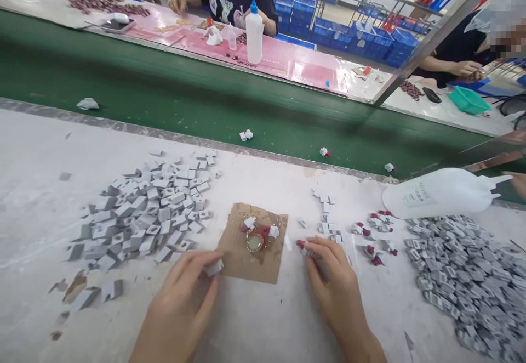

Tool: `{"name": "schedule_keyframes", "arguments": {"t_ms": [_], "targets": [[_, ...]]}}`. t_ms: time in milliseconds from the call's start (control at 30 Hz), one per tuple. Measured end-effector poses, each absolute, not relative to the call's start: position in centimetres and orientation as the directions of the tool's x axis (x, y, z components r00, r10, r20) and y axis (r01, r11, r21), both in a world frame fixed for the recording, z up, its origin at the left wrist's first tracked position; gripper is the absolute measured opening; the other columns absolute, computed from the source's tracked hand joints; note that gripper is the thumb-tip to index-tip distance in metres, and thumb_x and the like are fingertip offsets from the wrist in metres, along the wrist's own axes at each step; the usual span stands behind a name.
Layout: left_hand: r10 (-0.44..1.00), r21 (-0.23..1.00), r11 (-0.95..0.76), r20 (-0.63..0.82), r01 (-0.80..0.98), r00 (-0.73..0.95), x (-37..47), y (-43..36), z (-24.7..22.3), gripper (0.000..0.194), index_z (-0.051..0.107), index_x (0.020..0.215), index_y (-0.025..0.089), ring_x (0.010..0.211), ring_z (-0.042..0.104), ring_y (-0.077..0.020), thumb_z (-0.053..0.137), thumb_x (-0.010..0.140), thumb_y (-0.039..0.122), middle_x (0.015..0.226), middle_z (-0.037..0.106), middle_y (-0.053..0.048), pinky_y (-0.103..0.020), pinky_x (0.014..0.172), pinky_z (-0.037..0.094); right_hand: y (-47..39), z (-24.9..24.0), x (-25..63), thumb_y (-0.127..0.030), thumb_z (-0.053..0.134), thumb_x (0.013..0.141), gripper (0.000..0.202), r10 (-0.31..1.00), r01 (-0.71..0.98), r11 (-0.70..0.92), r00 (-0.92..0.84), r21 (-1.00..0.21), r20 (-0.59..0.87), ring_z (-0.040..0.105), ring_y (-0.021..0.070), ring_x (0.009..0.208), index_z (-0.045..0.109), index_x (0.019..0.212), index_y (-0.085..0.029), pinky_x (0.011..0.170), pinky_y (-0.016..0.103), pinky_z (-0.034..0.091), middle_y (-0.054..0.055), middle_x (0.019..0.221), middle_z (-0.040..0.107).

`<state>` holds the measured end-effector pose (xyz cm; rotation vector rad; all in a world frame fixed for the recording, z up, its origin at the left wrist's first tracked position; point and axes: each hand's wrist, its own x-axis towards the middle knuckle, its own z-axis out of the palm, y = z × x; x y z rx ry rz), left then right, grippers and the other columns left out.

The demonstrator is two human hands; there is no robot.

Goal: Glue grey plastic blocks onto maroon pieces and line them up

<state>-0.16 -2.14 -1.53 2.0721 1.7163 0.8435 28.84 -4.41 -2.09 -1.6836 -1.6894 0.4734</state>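
Note:
My left hand (187, 294) pinches a small light-grey block (215, 267) at the left edge of a brown cardboard square (255, 272). On the cardboard stands a small round cap-like dish (255, 242) with liquid in it, with a white-and-dark-red piece (249, 223) and another white piece (274, 232) beside it. Right of the cardboard, my right hand (335, 278) has its thumb and fingertips closed on a small white-and-dark-red piece (303, 245), partly hidden by the fingers. A heap of grey blocks (152, 204) lies beyond my left hand.
Right of me lie a large grey heap (468, 281), a tipped white plastic bottle (435, 193) and several white-and-red pieces (372, 254). A green conveyor belt (184, 111) carries a few pieces. Across it, people work at a pink-covered table (296, 69) with an upright bottle (254, 37).

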Motion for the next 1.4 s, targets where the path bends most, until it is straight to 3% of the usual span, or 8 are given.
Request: {"name": "schedule_keyframes", "arguments": {"t_ms": [200, 300, 400, 533, 733, 967, 1200, 1400], "targets": [[0.993, 0.617, -0.104, 0.107, 0.78, 0.047, 0.3, -3.9, -2.4, 0.019, 0.071, 0.12, 0.03, 0.103, 0.073, -0.028, 0.062, 0.103, 0.034, 0.106, 0.076, -0.004, -0.039, 0.09, 0.059, -4.5, -1.1, 28.9, -0.015, 0.056, 0.107, 0.027, 0.971, 0.667, 0.132, 0.061, -0.733, 0.229, 0.079, 0.0277, 0.106, 0.078, 0.116, -0.028, 0.087, 0.042, 0.068, 0.008, 0.112, 0.083], [0.998, 0.677, -0.038, 0.058, 0.735, -0.002, 0.3, -3.8, -1.7, 0.018, 0.073, 0.118, 0.032, 0.094, 0.072, -0.026, 0.065, 0.104, 0.04, 0.104, 0.075, -0.003, -0.039, 0.087, 0.06, -4.3, -0.3, 28.0, -0.015, 0.063, 0.104, 0.026, 0.97, 0.604, 0.141, 0.073, -0.784, 0.231, 0.081, 0.0266, 0.102, 0.078, 0.118, -0.03, 0.086, 0.04, 0.069, 0.005, 0.108, 0.084], [0.996, 0.794, 0.087, -0.072, 0.601, -0.049, 0.9, -3.1, -0.7, 0.022, 0.074, 0.119, 0.032, 0.087, 0.072, -0.0225, 0.066, 0.103, 0.045, 0.106, 0.075, -0.002, -0.036, 0.083, 0.062, -3.7, 0.6, 26.4, -0.013, 0.066, 0.103, 0.025, 0.981, 0.496, 0.146, 0.039, -0.856, 0.19, 0.082, 0.0252, 0.107, 0.08, 0.114, -0.031, 0.093, 0.039, 0.069, 0.004, 0.112, 0.085], [0.977, 0.892, 0.214, -0.206, 0.398, -0.063, 2.0, -1.8, 0.3, 0.023, 0.076, 0.113, 0.031, 0.097, 0.076, -0.0239, 0.071, 0.098, 0.048, 0.109, 0.077, -0.003, -0.035, 0.087, 0.065, -2.6, 1.2, 24.4, -0.012, 0.066, 0.104, 0.026, 0.986, 0.43, 0.151, -0.007, -0.89, 0.164, 0.083, 0.0245, 0.105, 0.082, 0.113, -0.03, 0.089, 0.037, 0.071, 0.006, 0.113, 0.085], [0.94, 0.911, 0.341, -0.335, 0.232, -0.065, 2.7, -0.5, 0.8, 0.031, 0.077, 0.117, 0.03, 0.094, 0.076, -0.0243, 0.077, 0.093, 0.05, 0.102, 0.081, -0.003, -0.035, 0.084, 0.065, -1.5, 1.2, 23.4, -0.01, 0.064, 0.104, 0.027, 0.974, 0.457, 0.219, -0.051, -0.862, 0.22, 0.083, 0.0241, 0.102, 0.083, 0.114, -0.027, 0.088, 0.036, 0.071, 0.009, 0.111, 0.084], [0.925, 0.889, 0.377, -0.375, 0.259, -0.061, 2.2, 0.2, 0.9, 0.036, 0.084, 0.11, 0.029, 0.074, 0.068, -0.0223, 0.082, 0.085, 0.056, 0.082, 0.074, -0.002, -0.034, 0.069, 0.059, -1.5, 1.2, 23.0, -0.014, 0.065, 0.105, 0.026, 0.977, 0.43, 0.2, -0.023, -0.88, 0.211, 0.083, 0.0255, 0.098, 0.085, 0.113, -0.029, 0.084, 0.039, 0.072, 0.009, 0.107, 0.084], [0.903, 0.892, 0.421, -0.428, 0.165, 0.014, 2.1, 0.5, 1.7, 0.037, 0.084, 0.113, 0.031, 0.085, 0.075, -0.0259, 0.082, 0.086, 0.056, 0.087, 0.079, -0.003, -0.038, 0.078, 0.064, -1.1, 2.2, 23.5, -0.025, 0.076, 0.101, 0.016, 0.989, 0.102, -0.107, 0.108, -0.989, -0.096, 0.082, 0.0258, 0.104, 0.088, 0.107, -0.034, 0.089, 0.039, 0.07, 0.004, 0.108, 0.086], [0.92, 0.922, 0.383, -0.387, 0.059, 0.06, 3.6, 1.4, 3.0, 0.025, 0.08, 0.112, 0.032, 0.083, 0.076, -0.0214, 0.079, 0.094, 0.049, 0.088, 0.081, -0.001, -0.031, 0.077, 0.064, 0.2, 2.6, 23.9, -0.039, 0.086, 0.094, 0.013, 0.954, -0.234, -0.277, 0.045, -0.932, -0.295, 0.085, 0.0259, 0.099, 0.09, 0.105, -0.032, 0.09, 0.038, 0.071, 0.004, 0.101, 0.09]]}}
